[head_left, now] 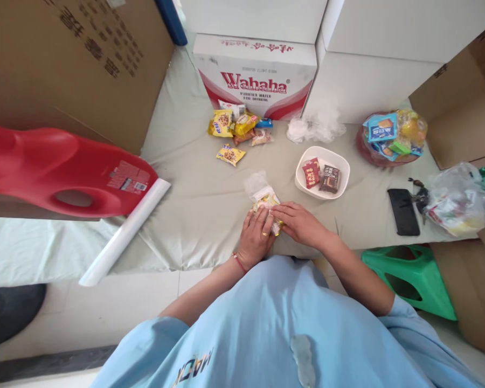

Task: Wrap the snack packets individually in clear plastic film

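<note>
Both my hands meet at the front of the cloth-covered table, on a yellow snack packet (268, 200) that lies in or on clear plastic. My left hand (255, 237) is closed over its near left side, fingers pressed together. From the right, my right hand (299, 222) grips the packet's edge with bent fingers. My fingers hide much of the packet. Just beyond it lies a crumpled piece of clear plastic (255, 183). A white bowl (299, 186) to the right holds a red packet (311, 172) and a brown cocoa packet (330, 178).
Several snack packets (221, 124) lie before a Wahaba-style water carton, printed Wahaha (256, 67). Crumpled plastic (317, 127) and a filled snack basket (374, 156) stand right. A phone (404, 212) and plastic bag (455, 202) lie farther right. A red jug (92, 167) and white roll (125, 234) are left.
</note>
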The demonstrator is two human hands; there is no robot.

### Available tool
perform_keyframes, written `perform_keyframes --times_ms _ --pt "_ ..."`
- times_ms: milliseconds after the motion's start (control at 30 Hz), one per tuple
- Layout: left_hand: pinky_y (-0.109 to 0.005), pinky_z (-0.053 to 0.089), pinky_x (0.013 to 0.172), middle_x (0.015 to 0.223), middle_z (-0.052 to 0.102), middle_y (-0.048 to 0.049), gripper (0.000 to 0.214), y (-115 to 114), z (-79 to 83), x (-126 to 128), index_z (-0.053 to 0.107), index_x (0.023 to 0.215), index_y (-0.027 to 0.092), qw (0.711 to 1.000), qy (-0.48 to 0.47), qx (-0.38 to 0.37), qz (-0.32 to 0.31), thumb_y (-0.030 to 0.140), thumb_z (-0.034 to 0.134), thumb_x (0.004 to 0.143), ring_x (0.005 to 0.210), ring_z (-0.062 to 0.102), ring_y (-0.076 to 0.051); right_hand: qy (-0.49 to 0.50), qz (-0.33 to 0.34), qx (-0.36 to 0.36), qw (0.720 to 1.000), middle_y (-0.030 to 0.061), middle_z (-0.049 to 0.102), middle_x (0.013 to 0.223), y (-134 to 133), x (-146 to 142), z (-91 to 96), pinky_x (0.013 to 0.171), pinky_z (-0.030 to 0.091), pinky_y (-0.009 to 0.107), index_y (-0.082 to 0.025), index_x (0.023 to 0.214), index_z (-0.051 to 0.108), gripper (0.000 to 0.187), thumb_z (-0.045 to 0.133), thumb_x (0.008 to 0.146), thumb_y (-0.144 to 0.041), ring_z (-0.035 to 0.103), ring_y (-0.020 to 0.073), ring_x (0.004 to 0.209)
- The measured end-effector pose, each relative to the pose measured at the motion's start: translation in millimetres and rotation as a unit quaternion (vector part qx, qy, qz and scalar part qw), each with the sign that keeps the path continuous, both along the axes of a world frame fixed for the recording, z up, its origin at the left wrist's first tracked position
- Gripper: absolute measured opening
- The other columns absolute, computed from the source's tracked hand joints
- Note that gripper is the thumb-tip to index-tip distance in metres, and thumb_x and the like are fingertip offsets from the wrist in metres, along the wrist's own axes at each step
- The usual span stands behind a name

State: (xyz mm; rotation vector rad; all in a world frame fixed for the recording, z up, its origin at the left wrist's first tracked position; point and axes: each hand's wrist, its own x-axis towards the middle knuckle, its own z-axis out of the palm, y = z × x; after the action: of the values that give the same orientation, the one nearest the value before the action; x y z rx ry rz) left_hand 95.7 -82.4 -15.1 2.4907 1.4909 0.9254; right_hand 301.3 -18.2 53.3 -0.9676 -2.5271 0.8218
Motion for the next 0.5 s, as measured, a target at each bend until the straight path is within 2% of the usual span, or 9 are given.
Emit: perform_keyframes --times_ms 133,233,300,367,433,500 --pt "-0.057 0.048 0.119 0.147 0.065 -0.0198 0.04 14.2 4.0 -6.1 0.057 0.14 0.022 0.999 -0.027 -0.026 -0.011 0.021 0.057 0.1 0.147 0.056 -0.03 0.063 -0.012 -0.013 0.998 0.0135 0.068 0.143 -1.2 3.2 -1.8 0.114 0.05 0.056 -0.025 0.146 0.064 0.051 0.064 0.095 -0.016 0.058 0.0287 0.135" --pt "-0.054 0.051 0.117 0.142 0.068 -0.0167 0.029 22.1 17.5 -16.3 0.063 0.128 0.022 0.996 -0.061 -0.057 -0.02 0.021 0.052 0.102 0.14 0.061 -0.027 0.119 -0.007 -0.038 0.992 0.0127 0.066 0.145 -0.5 6.7 4.6 0.116 0.049 0.054 -0.027 0.148 0.061 0.05 0.069 0.098 -0.03 0.058 0.0279 0.138" --pt "-0.05 0.053 0.114 0.14 0.07 -0.0148 0.027 24.7 34.9 -23.7 0.063 0.127 0.023 0.991 -0.111 -0.078 0.004 0.025 0.051 0.104 0.136 0.064 -0.026 0.147 -0.029 -0.054 0.987 0.0122 0.062 0.151 -0.8 10.3 12.5 0.119 0.046 0.052 -0.029 0.151 0.057 0.055 0.07 0.098 -0.038 0.056 0.0276 0.142" --pt "-0.046 0.055 0.111 0.134 0.072 -0.0125 0.026 27.8 58.4 -29.2 0.063 0.128 0.023 0.977 -0.183 -0.096 0.058 0.03 0.052 0.105 0.129 0.067 -0.024 0.179 -0.085 -0.062 0.978 0.0114 0.061 0.152 -2.4 15.1 20.1 0.121 0.045 0.051 -0.029 0.151 0.057 0.056 0.071 0.098 -0.041 0.056 0.0274 0.142" --pt "-0.042 0.057 0.105 0.125 0.074 -0.0102 0.027 34.8 84.5 -30.5 0.063 0.124 0.023 0.949 -0.268 -0.127 0.109 0.039 0.058 0.104 0.12 0.071 -0.023 0.228 -0.158 -0.076 0.958 0.0109 0.065 0.146 -5.6 21.3 24.2 0.119 0.048 0.049 -0.028 0.146 0.062 0.05 0.069 0.099 -0.043 0.06 0.0272 0.137" --pt "-0.037 0.06 0.094 0.115 0.074 -0.0079 0.032 48.7 107.6 -25.1 0.062 0.118 0.022 0.915 -0.347 -0.169 0.113 0.048 0.063 0.101 0.106 0.073 -0.022 0.275 -0.226 -0.104 0.929 0.0105 0.069 0.137 -10.0 29.4 23.3 0.112 0.054 0.047 -0.027 0.137 0.068 0.042 0.066 0.1 -0.046 0.065 0.0264 0.129"
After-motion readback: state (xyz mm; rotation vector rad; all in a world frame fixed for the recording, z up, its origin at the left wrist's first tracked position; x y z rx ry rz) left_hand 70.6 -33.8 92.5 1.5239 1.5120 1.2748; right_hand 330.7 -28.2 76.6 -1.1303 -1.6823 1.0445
